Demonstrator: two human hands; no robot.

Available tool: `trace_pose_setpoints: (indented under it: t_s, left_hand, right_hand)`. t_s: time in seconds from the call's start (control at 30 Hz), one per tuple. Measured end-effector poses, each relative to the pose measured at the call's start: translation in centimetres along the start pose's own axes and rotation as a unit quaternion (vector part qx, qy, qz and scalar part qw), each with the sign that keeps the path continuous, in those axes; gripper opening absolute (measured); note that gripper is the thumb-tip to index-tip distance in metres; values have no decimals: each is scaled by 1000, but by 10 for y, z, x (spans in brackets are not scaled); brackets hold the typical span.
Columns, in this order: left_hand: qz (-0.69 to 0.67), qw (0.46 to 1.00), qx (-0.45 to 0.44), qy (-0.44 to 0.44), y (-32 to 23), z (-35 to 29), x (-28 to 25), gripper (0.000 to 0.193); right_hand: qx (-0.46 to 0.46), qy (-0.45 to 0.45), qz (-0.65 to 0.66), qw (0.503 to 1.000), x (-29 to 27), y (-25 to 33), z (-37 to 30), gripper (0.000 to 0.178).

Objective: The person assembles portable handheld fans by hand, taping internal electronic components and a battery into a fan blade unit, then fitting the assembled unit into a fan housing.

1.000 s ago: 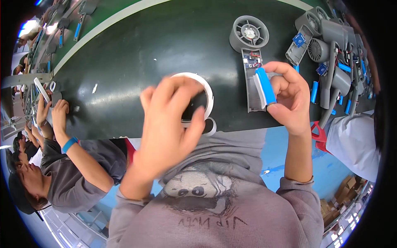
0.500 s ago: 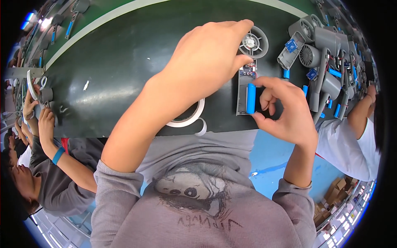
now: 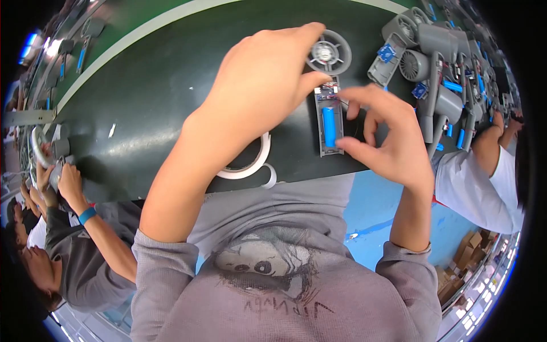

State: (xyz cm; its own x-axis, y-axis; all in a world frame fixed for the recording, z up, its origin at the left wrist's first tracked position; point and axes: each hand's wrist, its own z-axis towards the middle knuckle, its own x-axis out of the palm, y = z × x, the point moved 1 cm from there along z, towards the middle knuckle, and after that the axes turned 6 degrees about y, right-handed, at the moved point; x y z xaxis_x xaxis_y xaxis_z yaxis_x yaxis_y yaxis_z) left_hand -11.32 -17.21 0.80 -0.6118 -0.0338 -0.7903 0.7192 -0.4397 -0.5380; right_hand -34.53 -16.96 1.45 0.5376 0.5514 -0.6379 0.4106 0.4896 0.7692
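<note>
A grey handheld fan (image 3: 339,50) lies on the dark table, its round head at the far end and its open handle shell (image 3: 323,149) toward me. My left hand (image 3: 265,74) grips the round head between thumb and fingers. In the handle sits a blue cylindrical battery (image 3: 329,126), with a small circuit board (image 3: 326,91) and thin wires above it. Just right of the handle is my right hand (image 3: 384,134), fingers apart and holding nothing. Its thumb tip is at the shell's edge by the battery's lower end; its index finger is near the wires.
At the right lies a pile of grey fan parts (image 3: 439,43) with blue batteries and blue circuit boards. A roll of white tape (image 3: 250,170) rests at the table's front edge, partly under my left forearm. A co-worker's hands (image 3: 68,182) hold a grey part at the left; another person sits right.
The battery has gone from my right fingers into the handle shell. My right fingers have spread off it. The fan and both hands appear slightly further left in view.
</note>
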Motion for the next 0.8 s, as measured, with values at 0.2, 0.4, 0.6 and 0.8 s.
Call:
trace_pose_setpoints:
  t_s: [0.2,0.4,0.6,0.8]
  left_hand:
    - [8,999,-32,11,7,0,-9,55]
    - [-39,996,-64,-55,6,-19,-31,58]
    - [83,995,-53,-28,-7,-115,-61,35]
    - [99,991,-55,67,-21,-174,-45,29]
  right_hand:
    - [148,-41,84,985,26,11,4,61]
    - [44,-71,393,916,50,-15,58,52]
    - [127,-181,255,941,35,-43,283,51]
    - [135,-301,29,944,29,-78,356,67]
